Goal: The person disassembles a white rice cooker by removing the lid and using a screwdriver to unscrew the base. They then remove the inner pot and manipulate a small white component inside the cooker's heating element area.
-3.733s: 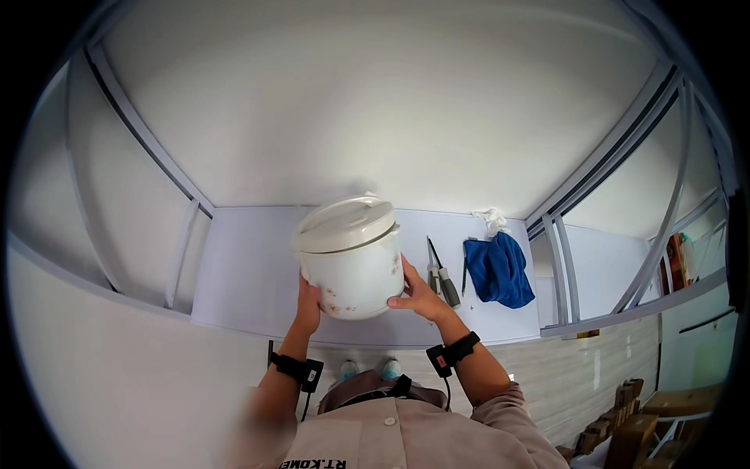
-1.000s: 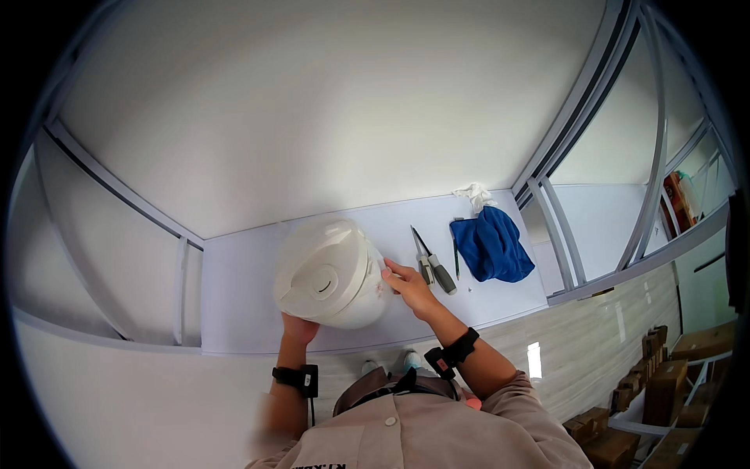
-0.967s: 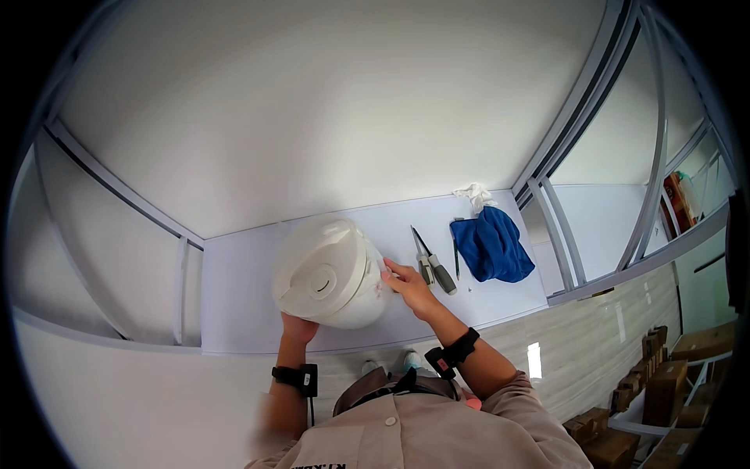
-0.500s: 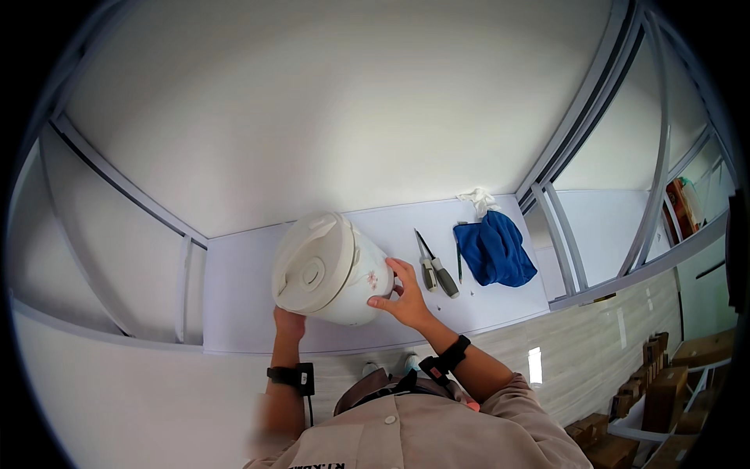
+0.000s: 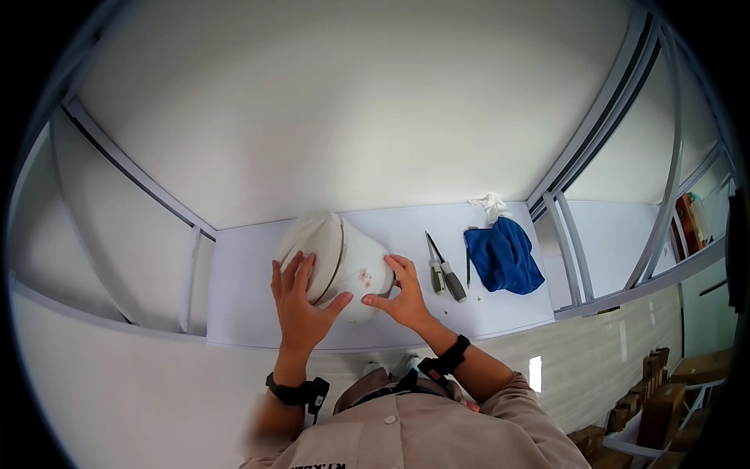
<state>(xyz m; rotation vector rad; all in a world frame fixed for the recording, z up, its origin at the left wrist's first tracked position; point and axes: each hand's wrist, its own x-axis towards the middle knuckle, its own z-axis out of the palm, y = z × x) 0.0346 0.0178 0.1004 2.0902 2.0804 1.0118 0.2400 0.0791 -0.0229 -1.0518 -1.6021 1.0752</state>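
A white rice cooker (image 5: 355,270) with a small pink flower print lies tilted over the table, its rounded lid (image 5: 303,234) facing left. My left hand (image 5: 303,301) rests against the lid, fingers spread across it and thumb out toward the body. At the base end, my right hand (image 5: 406,293) curves round the cooker, with the thumb on the near side and the fingers on the far side. Both hands steady it between them. The lid's centre is partly covered by my left fingers, and the underside is hidden.
Right of the cooker lie two grey-handled screwdrivers (image 5: 445,280), a thin dark pencil-like stick (image 5: 468,267) and a few tiny bits. A blue cloth (image 5: 506,258) and crumpled white tissue (image 5: 491,205) sit farther right. Metal frames flank the white table (image 5: 246,289); cardboard boxes (image 5: 664,406) stand lower right.
My left hand has come up from beneath the cooker's lid end onto the lid. The cooker has turned so its lid faces more to the left. My right hand keeps its hold.
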